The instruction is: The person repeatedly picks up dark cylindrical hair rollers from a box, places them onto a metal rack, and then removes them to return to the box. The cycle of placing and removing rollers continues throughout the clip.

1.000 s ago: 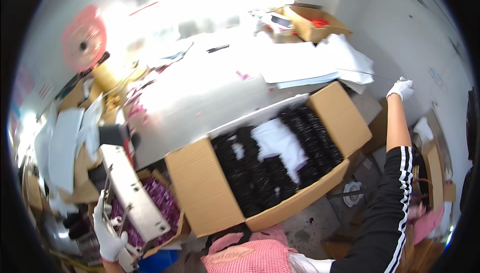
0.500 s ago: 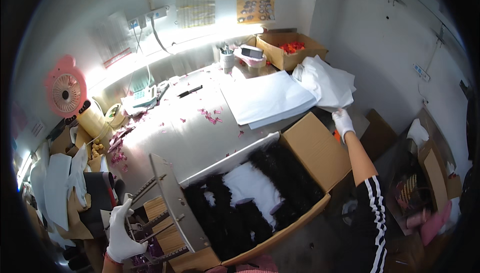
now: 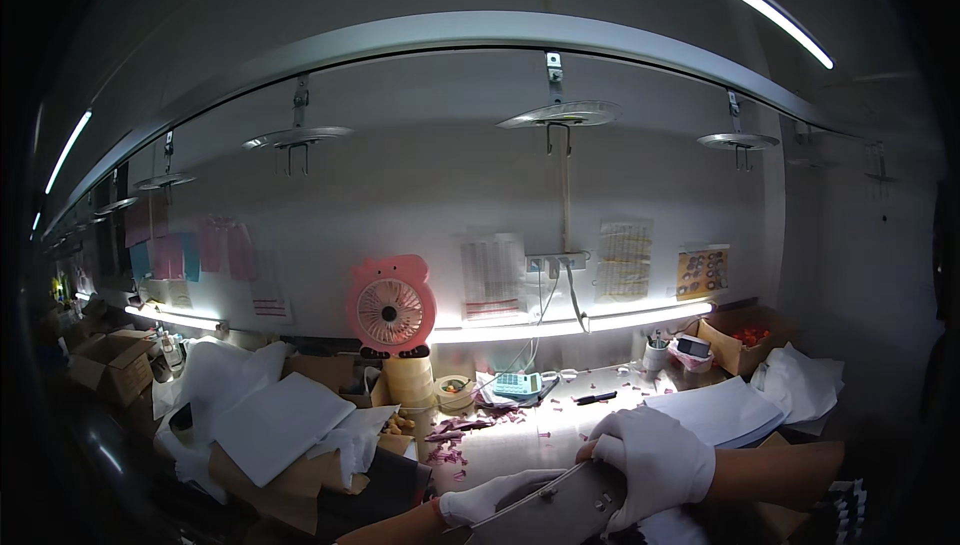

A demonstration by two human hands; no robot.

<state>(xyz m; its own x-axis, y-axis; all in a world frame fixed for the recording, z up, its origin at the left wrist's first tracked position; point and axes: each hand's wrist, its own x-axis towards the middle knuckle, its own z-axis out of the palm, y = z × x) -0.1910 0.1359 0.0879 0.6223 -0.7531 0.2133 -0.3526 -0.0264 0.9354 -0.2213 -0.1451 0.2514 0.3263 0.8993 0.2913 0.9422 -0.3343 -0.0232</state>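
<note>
Both gloved hands on a flat grey metal plate [image 3: 560, 513] at the bottom edge, low centre, in front of the workbench [image 3: 560, 430]. Plate's long axis slants from lower left up to upper right. Right hand [image 3: 652, 462] sits on the plate's upper right end, fingers curled over its top edge, closed on it. Left hand [image 3: 488, 497] is at the plate's left side, lower down, touching its near edge; fingers partly hidden behind the metal, so cannot tell how tightly it grips. Right hand is the higher, more visible one.

Just beyond the plate: pink scraps [image 3: 450, 437] scattered on the bench, a black pen [image 3: 596, 398], a tape roll [image 3: 457, 391], a small calculator [image 3: 516, 384]. Right of the plate, a stack of white sheets [image 3: 725, 412], near the right hand. Left of the plate, a pile of white sheets on brown cardboard [image 3: 280, 435]. Behind, a pink fan [image 3: 392, 310] stands against the wall. Nothing lies between the hands and the plate.
</note>
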